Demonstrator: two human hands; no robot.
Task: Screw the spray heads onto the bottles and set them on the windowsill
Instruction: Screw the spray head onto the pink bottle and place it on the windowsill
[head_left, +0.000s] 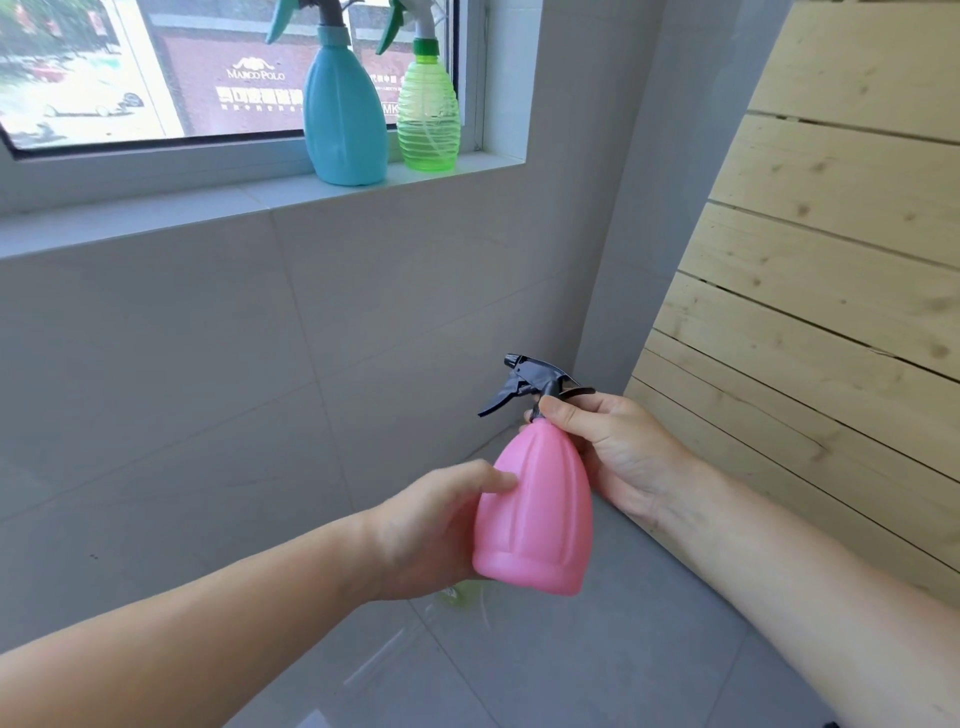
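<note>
Pink ribbed plastic, the bottle (535, 514) is held in the air in front of the tiled wall, below the windowsill (156, 218) and well apart from it. The left hand (431, 530) wraps its lower body, with the thumb on the front. The right hand (613, 447) pinches the collar under the black spray head (530, 382), fingers curled around the neck. I judge that the head is being tightened. To do it well, hold the bottle still, keep the head straight on the neck, and turn only the collar until it stops, without force. On the windowsill a blue bottle (343, 119) and a green bottle (428, 114) stand just beside each other, heads on.
</note>
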